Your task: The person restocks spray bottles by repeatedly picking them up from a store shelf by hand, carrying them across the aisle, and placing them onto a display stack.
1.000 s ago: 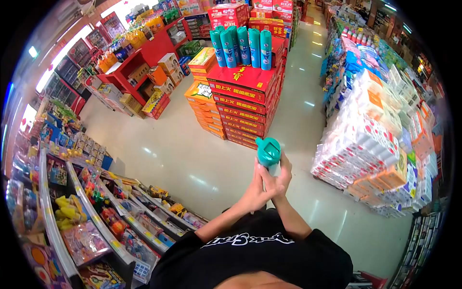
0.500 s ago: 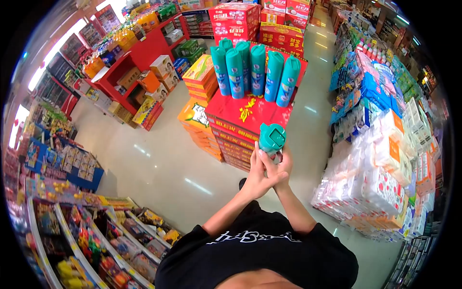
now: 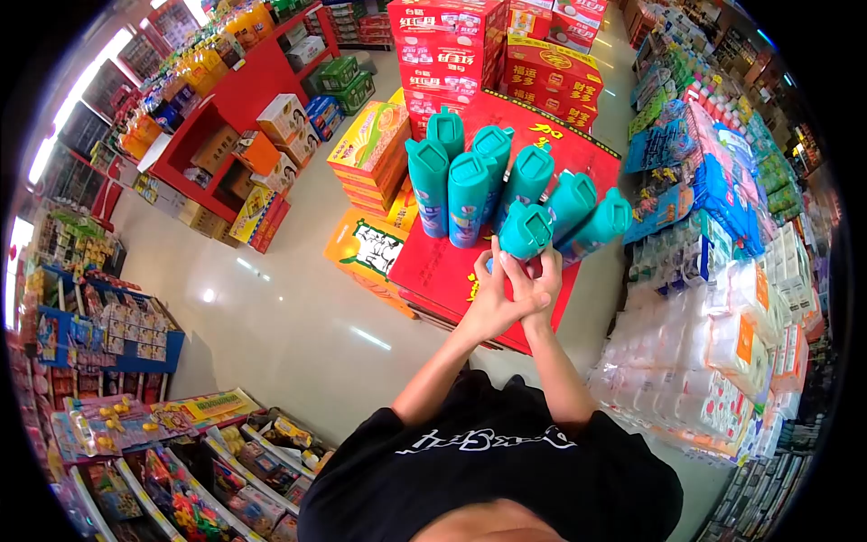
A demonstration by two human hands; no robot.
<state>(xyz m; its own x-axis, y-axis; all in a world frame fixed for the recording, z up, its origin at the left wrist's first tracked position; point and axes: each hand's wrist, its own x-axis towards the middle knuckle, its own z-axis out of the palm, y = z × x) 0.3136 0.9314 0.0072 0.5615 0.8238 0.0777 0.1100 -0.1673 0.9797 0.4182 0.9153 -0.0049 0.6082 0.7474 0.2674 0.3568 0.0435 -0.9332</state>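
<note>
A spray can with a teal cap [image 3: 526, 231] is held upright between both hands over the red carton top. My left hand [image 3: 494, 301] is closed on its near left side, and my right hand [image 3: 542, 285] wraps the right side; the fingers overlap and hide most of the can's body. Several matching spray cans stand just beyond on the red carton [image 3: 442, 267], among them a blue-bodied can [image 3: 466, 200] at the front left and a can [image 3: 601, 224] at the right end. Whether the held can touches the carton is hidden.
Orange cartons [image 3: 368, 246] adjoin the red stack on the left. Red drink boxes [image 3: 442, 63] rise behind it. Wrapped tissue packs [image 3: 691, 348] line the right side of the aisle. Toy shelves [image 3: 194, 470] stand at lower left, with tiled floor [image 3: 298, 298] between.
Both hands and the held can have come closer to the standing cans and now overlap the carton top. The view has moved nearer to the display.
</note>
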